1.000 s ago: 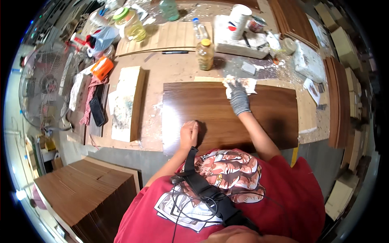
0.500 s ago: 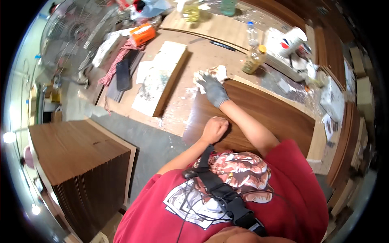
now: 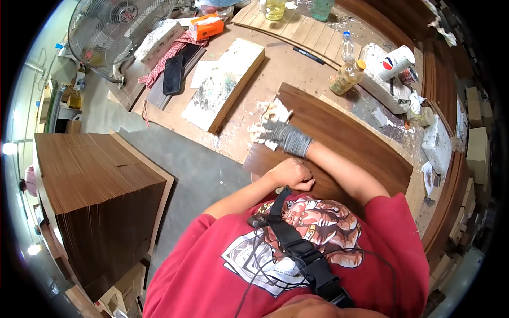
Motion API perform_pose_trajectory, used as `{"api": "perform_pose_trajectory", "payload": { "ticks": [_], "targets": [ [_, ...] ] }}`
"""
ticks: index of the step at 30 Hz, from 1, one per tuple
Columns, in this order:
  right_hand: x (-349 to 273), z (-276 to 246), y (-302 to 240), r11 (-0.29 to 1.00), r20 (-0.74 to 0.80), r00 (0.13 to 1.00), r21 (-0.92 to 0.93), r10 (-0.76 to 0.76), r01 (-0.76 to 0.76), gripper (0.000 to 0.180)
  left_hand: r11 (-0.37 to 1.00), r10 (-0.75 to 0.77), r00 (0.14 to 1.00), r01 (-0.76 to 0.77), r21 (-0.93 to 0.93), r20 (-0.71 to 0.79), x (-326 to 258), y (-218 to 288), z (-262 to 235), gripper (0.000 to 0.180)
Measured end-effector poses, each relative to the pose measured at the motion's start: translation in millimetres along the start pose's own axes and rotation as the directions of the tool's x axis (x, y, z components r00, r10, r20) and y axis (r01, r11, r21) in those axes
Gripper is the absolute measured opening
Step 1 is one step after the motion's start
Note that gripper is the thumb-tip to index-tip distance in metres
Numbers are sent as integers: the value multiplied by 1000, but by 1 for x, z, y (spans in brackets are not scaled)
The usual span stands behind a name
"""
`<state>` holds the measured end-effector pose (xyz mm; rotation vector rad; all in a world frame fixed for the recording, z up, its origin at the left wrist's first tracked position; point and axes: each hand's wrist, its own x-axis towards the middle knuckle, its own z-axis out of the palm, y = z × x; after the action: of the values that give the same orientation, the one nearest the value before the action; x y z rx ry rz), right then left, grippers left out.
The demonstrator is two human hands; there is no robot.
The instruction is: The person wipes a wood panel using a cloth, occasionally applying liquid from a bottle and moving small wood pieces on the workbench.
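Observation:
A dark brown wood-grain board (image 3: 339, 132) lies across the workbench in front of me. My right hand (image 3: 289, 139), in a grey knit glove, presses a crumpled, stained whitish rag (image 3: 275, 112) at the board's left end. Part of the rag sticks out beyond the fingers, past the board's edge. My left hand (image 3: 294, 173) is bare and curled into a fist, resting on the near edge of the board. Nothing shows in its fingers.
A paint-marked pale block (image 3: 225, 85) and a black phone (image 3: 173, 75) lie to the left. Beyond the board stand a yellow-capped bottle (image 3: 347, 77) and a white can (image 3: 395, 62). A tall stack of brown panels (image 3: 101, 180) stands at the lower left; a fan (image 3: 119, 32) is behind.
My right hand has drawn the rag toward me along the board's left end. The left fist stays at the near edge. My view has shifted slightly.

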<state>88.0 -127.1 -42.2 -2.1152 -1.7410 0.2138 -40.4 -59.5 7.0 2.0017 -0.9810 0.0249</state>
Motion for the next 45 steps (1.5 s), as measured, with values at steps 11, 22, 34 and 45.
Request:
{"api": "perform_pose_trajectory", "payload": {
  "ticks": [11, 22, 34, 45],
  "targets": [
    [19, 16, -113, 967, -38, 976, -132, 212, -216, 47, 966, -252, 961, 243, -84, -117, -159, 54, -83, 29],
    [8, 32, -108, 957, -288, 917, -1, 276, -289, 40, 969, -240, 878, 242, -48, -415, -124, 12, -168, 52],
    [-363, 36, -149, 8, -556, -54, 108, 829, -994, 49, 950, -309, 949, 305, 68, 56, 30, -53, -80, 26],
    [-252, 89, -157, -178, -483, -229, 151, 845, -973, 49, 803, -369, 926, 277, 528, 77, 43, -84, -11, 56]
  ]
}}
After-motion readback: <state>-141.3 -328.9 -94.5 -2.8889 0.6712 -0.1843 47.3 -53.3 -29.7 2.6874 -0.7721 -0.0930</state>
